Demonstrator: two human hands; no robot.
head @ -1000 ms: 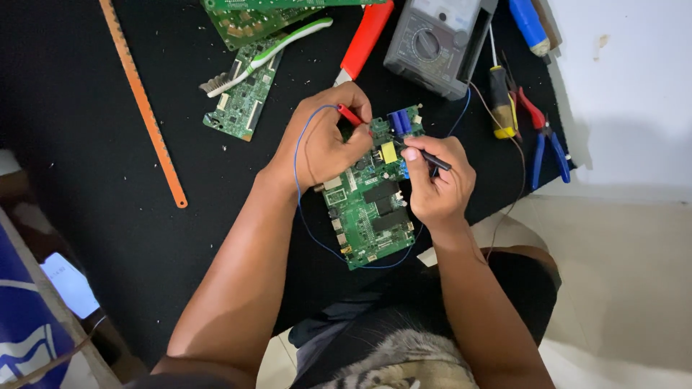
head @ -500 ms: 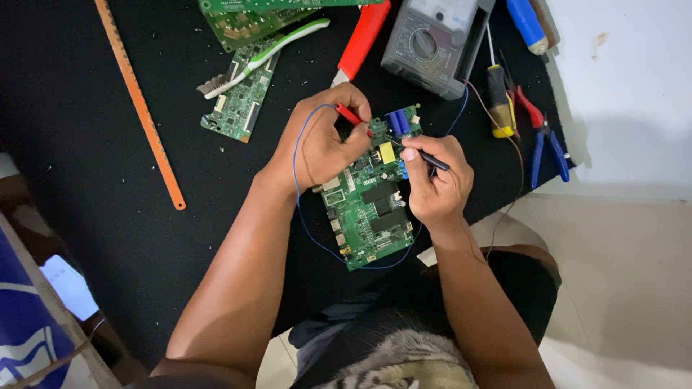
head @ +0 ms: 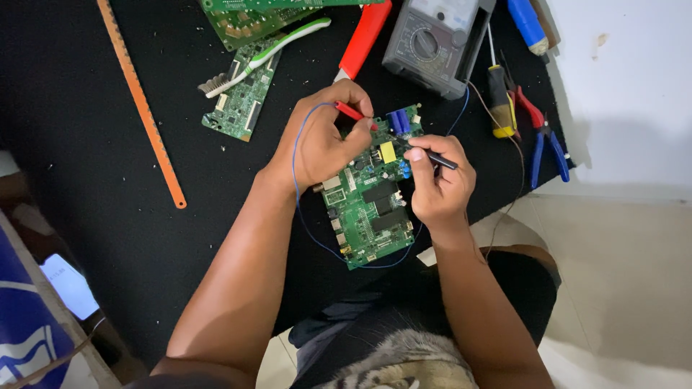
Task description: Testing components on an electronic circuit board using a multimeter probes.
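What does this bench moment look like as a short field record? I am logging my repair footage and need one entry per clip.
surface: black mat
left hand: holds red probe to the green circuit board
right hand: holds black probe to the same board
wiring: blue lead loops around the board
behind: grey multimeter, spare boards, brush
right side: pliers, screwdriver
left side: orange saw blade

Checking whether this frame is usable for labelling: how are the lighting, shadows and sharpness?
Head view: even, soft light; hands and green circuit board sharp; the black mat swallows detail; a soft shadow falls on the white wall; the bottom-left corner is dim; no glare.
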